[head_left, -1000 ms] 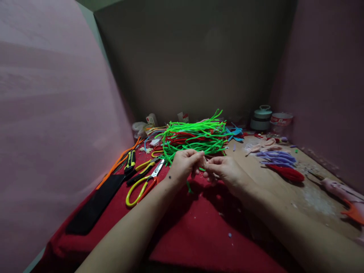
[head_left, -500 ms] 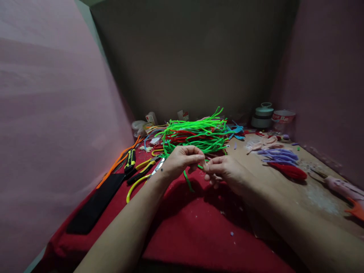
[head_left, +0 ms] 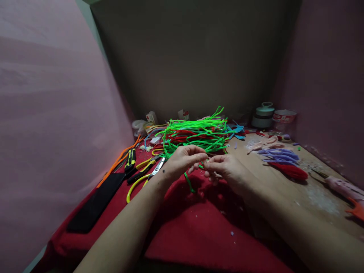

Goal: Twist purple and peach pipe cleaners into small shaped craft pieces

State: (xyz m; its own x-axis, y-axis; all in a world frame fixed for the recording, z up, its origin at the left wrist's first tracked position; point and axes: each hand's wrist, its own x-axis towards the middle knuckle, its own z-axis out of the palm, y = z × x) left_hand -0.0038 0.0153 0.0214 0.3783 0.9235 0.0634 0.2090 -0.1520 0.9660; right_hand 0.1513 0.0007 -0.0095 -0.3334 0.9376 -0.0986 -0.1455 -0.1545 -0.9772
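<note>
My left hand (head_left: 189, 158) and my right hand (head_left: 220, 166) meet over the red cloth (head_left: 176, 235), fingertips pinched and almost touching. Whatever lies between them is too small and too hidden to name. A short green pipe cleaner end (head_left: 189, 182) shows below my left hand, and a bit of green peeks out between the two hands. Right behind them lies a big heap of green pipe cleaners (head_left: 196, 127), with red ones among it. Yellow-handled scissors (head_left: 136, 188) rest beside my left wrist.
On the left lie yellow-black pliers (head_left: 143, 171), a yellow-black cutter (head_left: 131, 160), a black flat object (head_left: 95, 203) and orange pipe cleaners (head_left: 118, 161). A brown board (head_left: 250, 167) on the right carries purple pipe cleaners (head_left: 280, 156), a red bundle (head_left: 288, 170) and a pink tool (head_left: 339, 186).
My left hand has shifted slightly right, its fingertips closer to those of my right hand. The pale bit seen between the fingers earlier is less visible. My right hand has barely moved.
</note>
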